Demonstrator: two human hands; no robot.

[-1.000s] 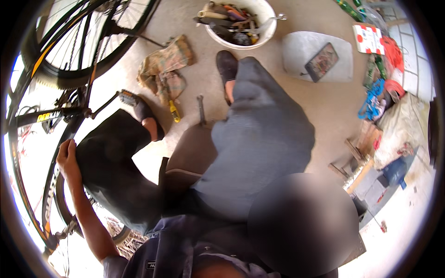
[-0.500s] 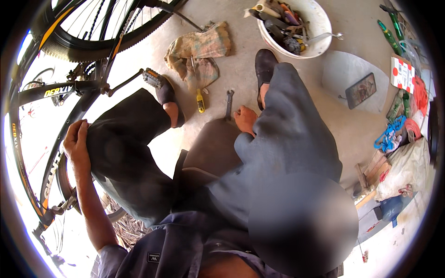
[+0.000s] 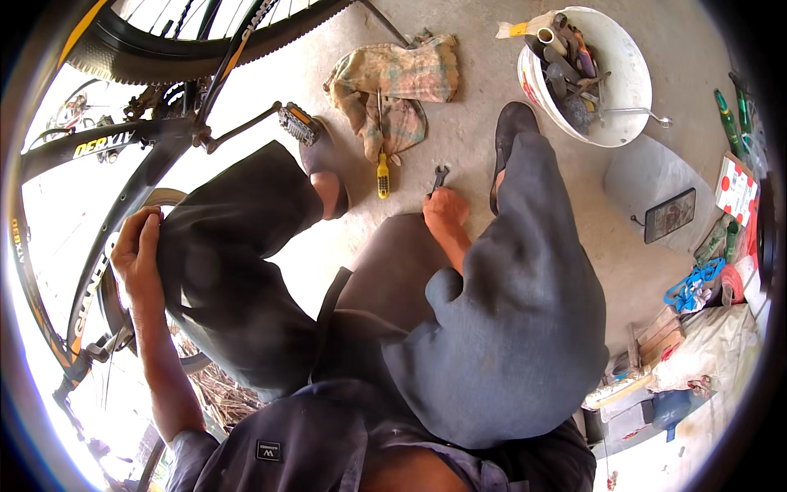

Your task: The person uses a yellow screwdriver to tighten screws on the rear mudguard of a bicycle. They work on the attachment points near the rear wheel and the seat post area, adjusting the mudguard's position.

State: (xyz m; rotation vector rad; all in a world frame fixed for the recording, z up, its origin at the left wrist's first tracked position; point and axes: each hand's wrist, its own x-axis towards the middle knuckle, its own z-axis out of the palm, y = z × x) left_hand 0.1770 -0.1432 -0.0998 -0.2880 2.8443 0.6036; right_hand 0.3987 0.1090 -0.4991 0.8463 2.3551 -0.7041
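Observation:
My right hand (image 3: 446,211) is down at the floor between my feet, its fingers closed on an open-end wrench (image 3: 440,177). The wrench's dark jaw sticks out beyond my knuckles; the rest is hidden by the hand. A yellow-handled screwdriver (image 3: 383,176) lies to its left, its shaft over a crumpled plaid cloth (image 3: 389,72). My left hand (image 3: 139,246) is beside my left knee, close to the bicycle frame (image 3: 100,266). Its fingers are bent with the thumb alongside, and whatever they may hold is hidden.
A black bicycle stands along my left, its pedal (image 3: 298,123) by my left foot. Ahead to the right is a white bucket (image 3: 631,49) of tools. Farther right, a phone (image 3: 670,215) rests against a grey sheet (image 3: 635,176), near bottles, blue cord (image 3: 695,285) and sacks.
My right hand has moved forward and closed on the wrench, which lay free on the floor before. My left hand has stayed by the knee. The view has shifted.

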